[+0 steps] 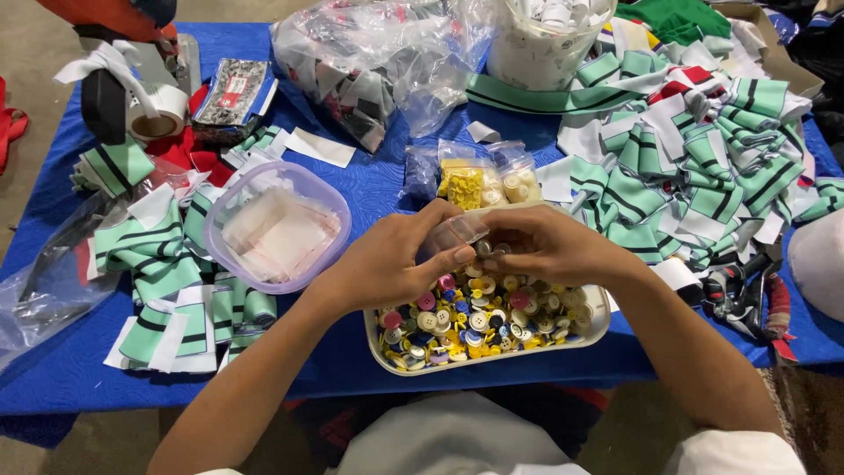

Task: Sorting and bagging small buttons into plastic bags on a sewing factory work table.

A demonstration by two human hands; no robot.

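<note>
My left hand [396, 259] and my right hand [549, 246] meet above a white tray [600, 325] full of coloured buttons [479, 321]. Together they hold a small clear plastic bag [455, 234] by its mouth. My right fingertips pinch something small at the bag's opening; whether it is a button I cannot tell. The tray sits at the near edge of the blue table [378, 189].
A lilac lidded tub [277, 229] of small clear bags stands to the left. Small bags of yellow and cream buttons [479, 180] lie behind my hands. Green striped fabric pieces pile up at right [694, 167] and left [158, 255]. A white bucket [545, 44] and large plastic bags [369, 62] stand at the back.
</note>
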